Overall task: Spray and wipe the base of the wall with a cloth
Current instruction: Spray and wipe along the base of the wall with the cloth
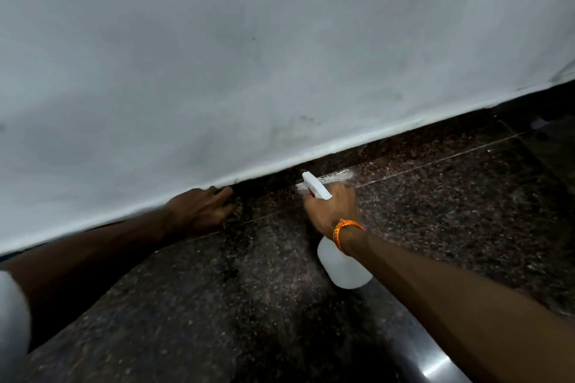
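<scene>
Feed's pretty dim and a bit smeared on my end. The right hand (334, 207) is wrapped around the neck of a white spray bottle (343, 267), fingers curled tight under the trigger head (315, 190). The nozzle points up and left at the dark speckled skirting strip (404, 146) that runs under the wall (280, 56). The bottle's cloudy plastic body hangs down below the wrist, tilted, just over the granite floor (435, 211). There's an orange braided thread (343, 230) tied round that wrist.

Right beside the nozzle there's a pale streak (334, 178) lying along the skirting. It could be wet or just glare, I can't tell which.

The left hand (199, 211) is down at the base of the wall, well apart from the bottle. Its index finger reaches up to the wall's white lower edge (311, 152) and the other fingers bend down onto the stone. There's a mottled patch (235, 211) at those fingertips that might be the cloth, but it's too dark, so I honestly can't tell if that hand is holding anything or just resting there.

The wall itself is greyish white with scuffs low down. A thin grout line (435, 165) separates skirting from floor. A white sleeve (11, 308) shows at the bottom left corner, and there's a shiny glint (432, 365) at bottom right.
</scene>
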`<state>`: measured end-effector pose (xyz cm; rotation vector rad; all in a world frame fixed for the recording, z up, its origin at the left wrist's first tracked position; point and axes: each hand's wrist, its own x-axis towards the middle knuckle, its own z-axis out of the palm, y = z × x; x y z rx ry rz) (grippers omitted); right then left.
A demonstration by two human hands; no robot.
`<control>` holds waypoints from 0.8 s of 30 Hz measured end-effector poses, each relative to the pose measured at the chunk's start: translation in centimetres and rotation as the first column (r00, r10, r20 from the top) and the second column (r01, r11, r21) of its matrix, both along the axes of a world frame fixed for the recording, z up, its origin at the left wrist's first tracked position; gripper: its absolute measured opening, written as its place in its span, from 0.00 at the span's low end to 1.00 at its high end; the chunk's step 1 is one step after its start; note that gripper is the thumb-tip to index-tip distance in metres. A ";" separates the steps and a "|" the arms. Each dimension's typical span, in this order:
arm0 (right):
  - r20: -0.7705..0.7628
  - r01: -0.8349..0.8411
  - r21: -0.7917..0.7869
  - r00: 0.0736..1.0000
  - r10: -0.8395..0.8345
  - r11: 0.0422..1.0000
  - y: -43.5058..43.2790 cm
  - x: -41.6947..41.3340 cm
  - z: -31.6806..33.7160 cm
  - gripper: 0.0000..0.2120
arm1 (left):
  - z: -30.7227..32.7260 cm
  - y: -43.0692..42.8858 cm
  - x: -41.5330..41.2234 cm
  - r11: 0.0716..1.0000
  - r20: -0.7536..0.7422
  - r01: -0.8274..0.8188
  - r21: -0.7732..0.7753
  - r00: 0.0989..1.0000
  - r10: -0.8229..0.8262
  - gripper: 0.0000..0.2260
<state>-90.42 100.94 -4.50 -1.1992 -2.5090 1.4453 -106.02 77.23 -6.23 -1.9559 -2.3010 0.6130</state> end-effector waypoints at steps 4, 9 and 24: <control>0.016 -0.063 0.022 0.998 0.063 0.998 -1.5 -1.1 -0.1 0.14 | 0.1 0.3 0.5 0.990 0.007 -0.145 0.002 0.989 0.144 0.12; 0.060 -0.106 0.044 0.993 0.103 0.993 -2.1 -0.9 -0.2 0.12 | -0.5 2.8 2.0 0.976 0.090 -0.216 -0.008 0.972 0.216 0.14; 0.044 0.105 -0.020 0.994 -0.104 0.994 -0.6 0.4 -0.9 0.14 | -0.5 14.6 2.4 0.939 -0.213 0.296 -0.176 0.920 -0.329 0.14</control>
